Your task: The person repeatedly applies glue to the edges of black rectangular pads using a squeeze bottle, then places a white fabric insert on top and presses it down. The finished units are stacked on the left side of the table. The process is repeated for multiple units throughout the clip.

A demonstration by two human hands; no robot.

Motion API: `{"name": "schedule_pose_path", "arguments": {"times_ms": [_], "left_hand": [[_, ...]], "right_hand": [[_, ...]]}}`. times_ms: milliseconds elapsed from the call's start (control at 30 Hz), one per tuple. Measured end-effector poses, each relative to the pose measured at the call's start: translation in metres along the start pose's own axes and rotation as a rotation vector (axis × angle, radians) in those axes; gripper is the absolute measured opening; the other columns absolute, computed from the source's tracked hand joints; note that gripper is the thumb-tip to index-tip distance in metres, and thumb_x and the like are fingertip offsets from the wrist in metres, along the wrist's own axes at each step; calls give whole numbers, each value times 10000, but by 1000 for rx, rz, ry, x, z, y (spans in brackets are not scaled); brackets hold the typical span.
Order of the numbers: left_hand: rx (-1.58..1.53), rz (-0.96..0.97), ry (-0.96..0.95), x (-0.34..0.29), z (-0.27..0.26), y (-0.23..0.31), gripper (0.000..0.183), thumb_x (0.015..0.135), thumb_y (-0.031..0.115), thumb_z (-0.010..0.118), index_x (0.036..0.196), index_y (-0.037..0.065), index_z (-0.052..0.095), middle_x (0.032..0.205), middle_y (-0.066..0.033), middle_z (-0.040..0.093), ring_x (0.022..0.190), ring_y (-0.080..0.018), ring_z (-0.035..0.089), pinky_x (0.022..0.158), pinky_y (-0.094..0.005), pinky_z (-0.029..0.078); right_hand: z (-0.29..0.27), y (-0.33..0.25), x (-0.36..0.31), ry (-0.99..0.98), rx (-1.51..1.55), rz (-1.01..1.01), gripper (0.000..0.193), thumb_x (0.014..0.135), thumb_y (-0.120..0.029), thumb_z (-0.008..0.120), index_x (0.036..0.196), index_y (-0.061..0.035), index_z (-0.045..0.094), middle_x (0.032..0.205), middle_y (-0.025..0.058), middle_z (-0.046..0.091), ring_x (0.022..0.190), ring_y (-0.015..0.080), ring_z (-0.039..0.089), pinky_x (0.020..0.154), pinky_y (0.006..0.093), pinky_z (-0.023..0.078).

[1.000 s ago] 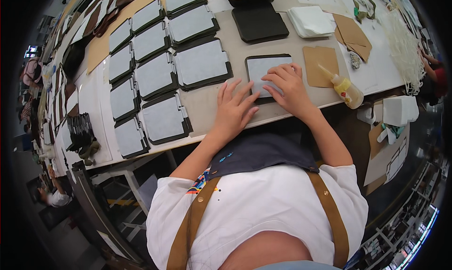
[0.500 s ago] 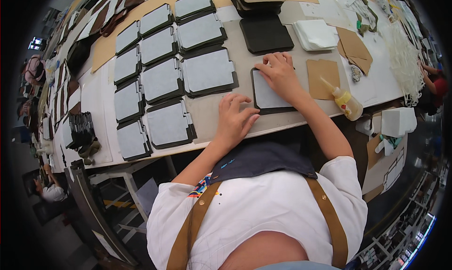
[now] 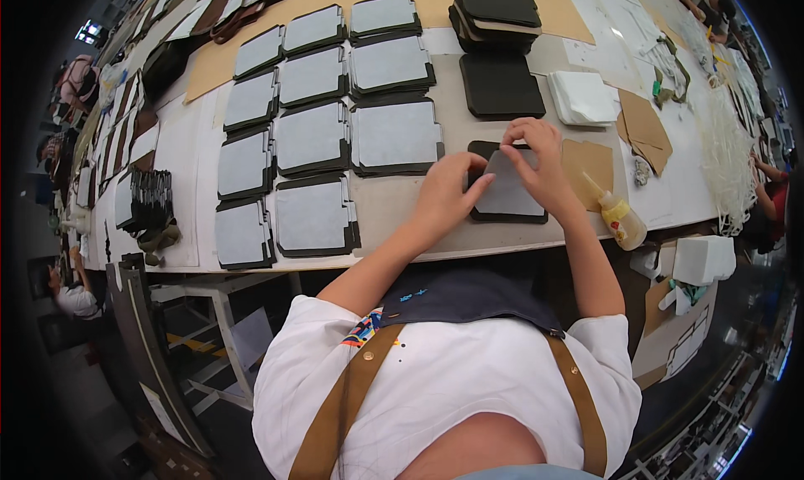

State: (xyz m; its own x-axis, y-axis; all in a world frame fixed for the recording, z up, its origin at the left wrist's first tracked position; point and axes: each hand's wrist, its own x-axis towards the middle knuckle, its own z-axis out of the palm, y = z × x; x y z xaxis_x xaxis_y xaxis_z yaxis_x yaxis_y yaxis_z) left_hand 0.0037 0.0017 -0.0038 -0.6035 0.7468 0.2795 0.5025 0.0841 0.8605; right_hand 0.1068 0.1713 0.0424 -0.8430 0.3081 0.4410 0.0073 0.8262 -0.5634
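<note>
Near the table's (image 3: 402,220) front edge, over a black panel (image 3: 511,219), pinching a grey sheet (image 3: 515,197) with the right hand (image 3: 540,163), with the left hand (image 3: 450,185) half-curled at its left side, grip unclear. Beyond, a black stack (image 3: 496,18).

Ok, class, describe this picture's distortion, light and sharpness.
Head view: the long pale worktable bows along its front edge; corners go black; a blue-white light streak glows lower right; the grey sheet with rounded corners looks fairly clear, left rim soft.
</note>
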Motion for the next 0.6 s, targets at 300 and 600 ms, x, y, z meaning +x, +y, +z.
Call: {"name": "schedule_pose_path", "arguments": {"times_ms": [300,600], "left_hand": [[76,-39,37,47,-63,3,188,950,185,707,1033,17,708,759,-86,700,602,-128,588,591,-275,473],[94,177,230,101,-116,-13,167,983,153,664,1081,20,687,837,-75,717,663,-150,605,651,-271,492]], "right_hand": [[-19,5,-69,397,-155,210,148,924,-70,669,1071,-55,662,1136,106,639,1099,296,568,1015,408,371],[12,26,-120,375,-400,281,181,943,-79,643,1121,-56,664,1184,113,627,1161,303,546,1061,460,330]]}}
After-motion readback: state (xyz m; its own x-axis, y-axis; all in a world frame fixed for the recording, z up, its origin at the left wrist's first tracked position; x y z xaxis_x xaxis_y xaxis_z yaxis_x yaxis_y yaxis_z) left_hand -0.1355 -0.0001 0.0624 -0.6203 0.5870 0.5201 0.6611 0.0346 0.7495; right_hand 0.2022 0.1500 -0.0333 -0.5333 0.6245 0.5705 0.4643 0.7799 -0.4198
